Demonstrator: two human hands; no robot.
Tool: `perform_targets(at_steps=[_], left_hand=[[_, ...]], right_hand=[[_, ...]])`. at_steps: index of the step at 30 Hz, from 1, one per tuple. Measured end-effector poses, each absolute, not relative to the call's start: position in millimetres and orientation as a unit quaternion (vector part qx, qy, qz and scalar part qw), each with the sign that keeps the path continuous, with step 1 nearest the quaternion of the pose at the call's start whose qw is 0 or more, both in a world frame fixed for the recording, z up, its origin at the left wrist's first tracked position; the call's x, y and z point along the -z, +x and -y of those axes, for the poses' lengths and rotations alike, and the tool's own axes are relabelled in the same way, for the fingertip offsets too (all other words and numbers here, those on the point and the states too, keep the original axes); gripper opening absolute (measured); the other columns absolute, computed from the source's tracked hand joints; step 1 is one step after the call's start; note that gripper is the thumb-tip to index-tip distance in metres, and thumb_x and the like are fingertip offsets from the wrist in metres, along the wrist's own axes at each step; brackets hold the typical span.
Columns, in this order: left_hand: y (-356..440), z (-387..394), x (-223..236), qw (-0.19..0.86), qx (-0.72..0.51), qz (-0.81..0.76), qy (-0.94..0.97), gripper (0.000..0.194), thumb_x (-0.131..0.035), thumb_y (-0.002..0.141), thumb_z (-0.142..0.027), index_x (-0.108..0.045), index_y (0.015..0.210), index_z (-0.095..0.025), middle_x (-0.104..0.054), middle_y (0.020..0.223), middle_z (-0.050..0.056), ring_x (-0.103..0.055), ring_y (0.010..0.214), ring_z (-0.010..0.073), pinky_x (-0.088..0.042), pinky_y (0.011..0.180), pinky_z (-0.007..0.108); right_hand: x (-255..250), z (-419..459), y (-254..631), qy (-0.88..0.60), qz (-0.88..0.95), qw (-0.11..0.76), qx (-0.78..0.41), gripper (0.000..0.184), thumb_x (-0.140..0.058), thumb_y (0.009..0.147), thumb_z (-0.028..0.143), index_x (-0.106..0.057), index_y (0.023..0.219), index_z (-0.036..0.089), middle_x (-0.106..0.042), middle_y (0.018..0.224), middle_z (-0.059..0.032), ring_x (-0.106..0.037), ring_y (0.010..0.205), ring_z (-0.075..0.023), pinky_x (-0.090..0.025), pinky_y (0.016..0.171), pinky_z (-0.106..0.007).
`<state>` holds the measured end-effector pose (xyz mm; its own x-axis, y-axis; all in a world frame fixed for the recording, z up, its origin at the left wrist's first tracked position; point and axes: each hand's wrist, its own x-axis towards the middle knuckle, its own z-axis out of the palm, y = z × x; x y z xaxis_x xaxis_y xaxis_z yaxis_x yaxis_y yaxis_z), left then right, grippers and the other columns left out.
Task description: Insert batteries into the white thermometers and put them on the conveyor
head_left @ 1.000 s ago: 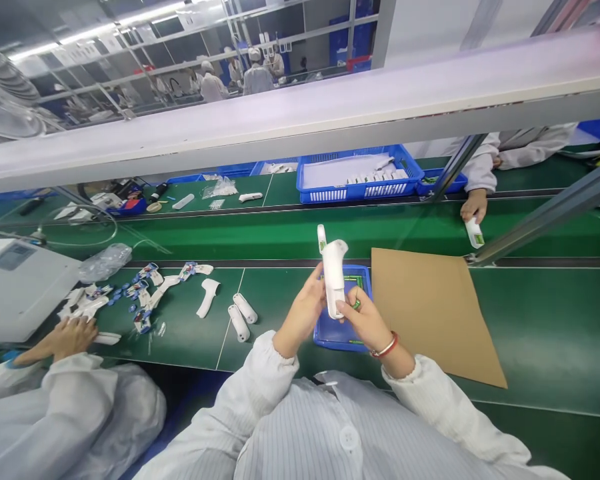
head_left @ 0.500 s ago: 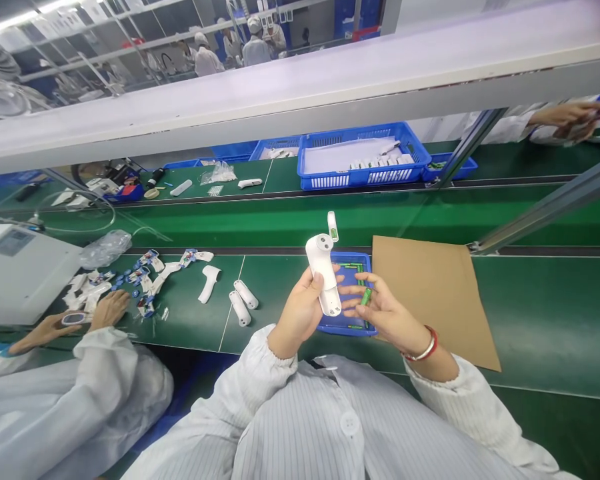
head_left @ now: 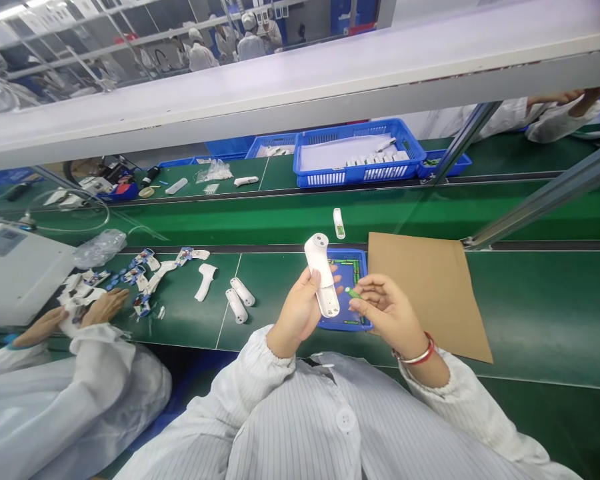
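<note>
My left hand (head_left: 299, 308) is closed round a white gun-shaped thermometer body (head_left: 321, 273), held upright with its round head at the top. My right hand (head_left: 386, 310) pinches a small green battery (head_left: 353, 293) just right of the body's lower end. Both hands hover over a small blue tray (head_left: 357, 270) that holds more green batteries. A finished white unit with a green label (head_left: 338, 223) lies on the green conveyor belt (head_left: 290, 230) beyond the tray.
A brown cardboard sheet (head_left: 430, 287) lies right of the tray. White handle parts (head_left: 240, 298) and a thermometer shell (head_left: 205, 280) lie to the left, beside a co-worker's hands (head_left: 105, 305) and scattered parts. Blue baskets (head_left: 357, 159) stand across the belt. A metal frame post (head_left: 540, 207) slants at right.
My right hand came off the thermometer body, dipped to the tray and now pinches a green battery. The body has tilted left in my left hand. The labelled unit on the belt moved right.
</note>
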<state>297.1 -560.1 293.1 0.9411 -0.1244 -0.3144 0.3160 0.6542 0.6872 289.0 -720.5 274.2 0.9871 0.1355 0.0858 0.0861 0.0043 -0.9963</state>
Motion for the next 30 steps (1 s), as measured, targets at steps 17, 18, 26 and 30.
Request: perform_targets(at_steps=[17,18,26,30], left_hand=[[291.1,567.1,-285.1,0.897,0.171,-0.132,0.385,0.026,-0.057,0.083,-0.034,-0.060,0.099,-0.013,-0.062,0.094,0.008,-0.060,0.079,0.0155,-0.048,0.071,0.029],[290.8,567.7,-283.9,0.899,0.169,-0.133,0.380,0.027,-0.056,0.083,-0.034,-0.060,0.099,-0.013,-0.062,0.092,0.008,-0.059,0.075,0.0141,-0.048,0.068,0.027],[289.0,572.0,-274.3,0.901,0.151,-0.166,0.372,0.026,-0.054,0.085,-0.033,-0.060,0.101,-0.013,-0.063,0.095,0.008,-0.060,0.076,0.0128,-0.049,0.076,0.027],[291.4,569.4,-268.6,0.900,0.149,-0.178,0.369,0.030,-0.053,0.085,-0.036,-0.061,0.100,-0.011,-0.063,0.096,0.010,-0.061,0.085,0.0160,-0.049,0.080,0.028]], right_hand=[[-273.7,704.4,287.1,-0.808,0.188,0.556,0.053,0.008,-0.061,0.080,0.028,-0.068,0.083,0.026,-0.070,0.083,-0.0013,-0.065,0.077,-0.0187,-0.054,0.070,-0.033],[-271.7,701.7,287.2,-0.808,0.193,0.553,0.070,0.010,-0.060,0.080,0.028,-0.069,0.084,0.027,-0.070,0.085,-0.0017,-0.065,0.079,-0.0191,-0.054,0.072,-0.034],[-253.2,682.1,276.9,-0.842,0.240,0.446,0.185,0.022,-0.051,0.086,0.022,-0.069,0.095,0.027,-0.063,0.083,-0.0059,-0.056,0.077,-0.0191,-0.050,0.070,-0.037],[-251.7,683.7,274.3,-0.835,0.264,0.446,0.186,0.024,-0.051,0.085,0.023,-0.066,0.104,0.025,-0.061,0.094,-0.0078,-0.053,0.086,-0.0206,-0.049,0.075,-0.038]])
